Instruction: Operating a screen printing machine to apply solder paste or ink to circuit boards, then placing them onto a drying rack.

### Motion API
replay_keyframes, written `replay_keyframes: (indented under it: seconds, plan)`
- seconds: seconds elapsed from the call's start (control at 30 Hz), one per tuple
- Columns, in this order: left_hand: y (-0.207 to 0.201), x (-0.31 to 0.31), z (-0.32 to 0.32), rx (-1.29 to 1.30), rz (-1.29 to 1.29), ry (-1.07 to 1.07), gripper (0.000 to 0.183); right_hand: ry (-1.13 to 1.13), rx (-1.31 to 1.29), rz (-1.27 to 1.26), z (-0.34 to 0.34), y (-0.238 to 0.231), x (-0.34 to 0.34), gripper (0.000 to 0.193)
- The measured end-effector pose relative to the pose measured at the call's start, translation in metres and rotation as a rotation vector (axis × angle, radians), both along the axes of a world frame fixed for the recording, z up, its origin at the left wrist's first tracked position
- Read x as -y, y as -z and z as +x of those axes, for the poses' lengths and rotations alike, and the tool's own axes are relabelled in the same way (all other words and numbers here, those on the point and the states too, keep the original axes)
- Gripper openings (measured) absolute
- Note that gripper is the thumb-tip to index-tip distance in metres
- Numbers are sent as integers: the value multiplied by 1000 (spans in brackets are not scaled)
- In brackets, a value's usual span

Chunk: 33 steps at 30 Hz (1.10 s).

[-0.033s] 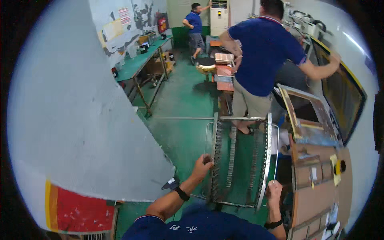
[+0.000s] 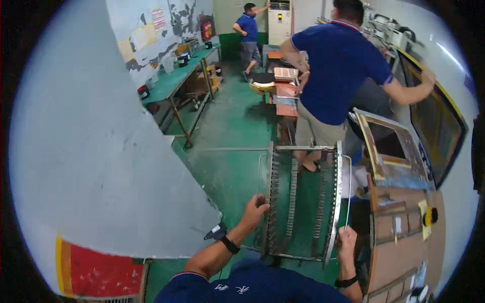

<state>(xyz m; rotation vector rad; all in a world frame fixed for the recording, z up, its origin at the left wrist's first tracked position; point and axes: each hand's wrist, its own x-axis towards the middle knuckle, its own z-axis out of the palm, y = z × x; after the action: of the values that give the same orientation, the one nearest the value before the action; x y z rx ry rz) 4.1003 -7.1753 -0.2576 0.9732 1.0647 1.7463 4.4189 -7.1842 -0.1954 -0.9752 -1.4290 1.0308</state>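
A slotted metal rack [image 2: 332, 217] with toothed side rails hangs in front of me between my two hands. My left hand [image 2: 254, 209] is closed round the wire handle on the rack's left side. On the other side, my right hand [image 2: 347, 237] grips the lower part of the right wire handle [image 2: 349, 187]. Through the rack's open frame the green floor shows, and its slots hold no panels that I can see. A dark band sits on each of my wrists, and a small dark device [image 2: 216, 232] is at the left one.
Just beyond the rack stands a co-worker [image 2: 338, 76], one hand on a yellow-edged framed screen [image 2: 434, 116]. Another person [image 2: 246, 33] is by a tall white cabinet [image 2: 279, 25]. A grey wall [image 2: 111, 166] borders my left, a brown worktable [image 2: 399, 242] my right. A green bench [image 2: 169, 83] runs along the left.
The view has shifted very slightly, and the surroundings sit a little further right. My hands keep the same hold on the rack.
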Motion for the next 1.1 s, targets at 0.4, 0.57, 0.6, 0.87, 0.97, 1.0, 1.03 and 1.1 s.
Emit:
replay_keyframes:
  seconds: [0.4,0.57,0.6,0.87,0.97,1.0,1.03,1.1]
  plan:
    - [30,106,0,110,-79,-269,19,-191,315,-15,-22,-35,23,28]
    - [-19,-141,-44,257,-63,-409,18,-364,336,13,-93,-100,-270,28]
    - [-21,-185,-41,251,-98,-443,19,-402,336,-16,-91,-99,-324,28]
    - [-111,-384,-94,212,-235,-518,16,-478,318,-66,-155,-112,-583,31]
    - [-134,-445,-142,184,-264,-531,15,-501,340,-72,-204,-131,-651,34]
    - [-139,-465,-162,182,-262,-529,15,-494,369,-67,-223,-139,-671,35]
    - [-140,-491,-182,203,-258,-541,16,-479,372,-68,-242,-138,-696,35]
    - [-149,-545,-230,209,-231,-487,17,-447,376,-71,-283,-134,-743,35]
